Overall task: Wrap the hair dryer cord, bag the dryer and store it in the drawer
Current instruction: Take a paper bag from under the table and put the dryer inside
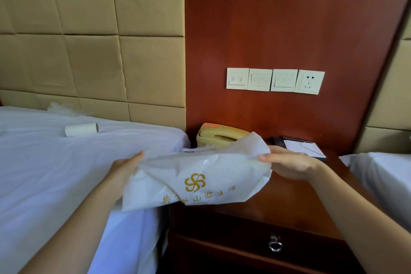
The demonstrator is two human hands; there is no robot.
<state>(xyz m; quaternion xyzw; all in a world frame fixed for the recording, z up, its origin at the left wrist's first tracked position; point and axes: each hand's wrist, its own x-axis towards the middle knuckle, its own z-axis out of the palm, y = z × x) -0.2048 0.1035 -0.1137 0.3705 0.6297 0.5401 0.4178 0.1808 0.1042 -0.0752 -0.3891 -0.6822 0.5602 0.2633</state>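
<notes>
So both hands are on the white bag (195,176), the one with the gold logo and lettering. My left hand (124,167) grips its left end, thumb on top, and the rest of the fingers are hidden behind the plastic. My right hand (291,162) pinches the right edge, thumb over it and fingers curled under. The bag hangs crumpled over the front left corner of the nightstand (295,198), partly over the edge of the bed (55,173). I can't tell if the dryer's inside it; the plastic hides whatever is in there.

The drawer (233,249) sits shut below, with its ring pull (275,244) in plain view. Behind the bag there's a yellowish telephone (219,137), half covered by it, and a notepad (303,147) just beyond my right hand. A cardboard roll (81,129) lies on the sheet, well off to the left. Switches and a wall socket (309,82) are up on the red panel.
</notes>
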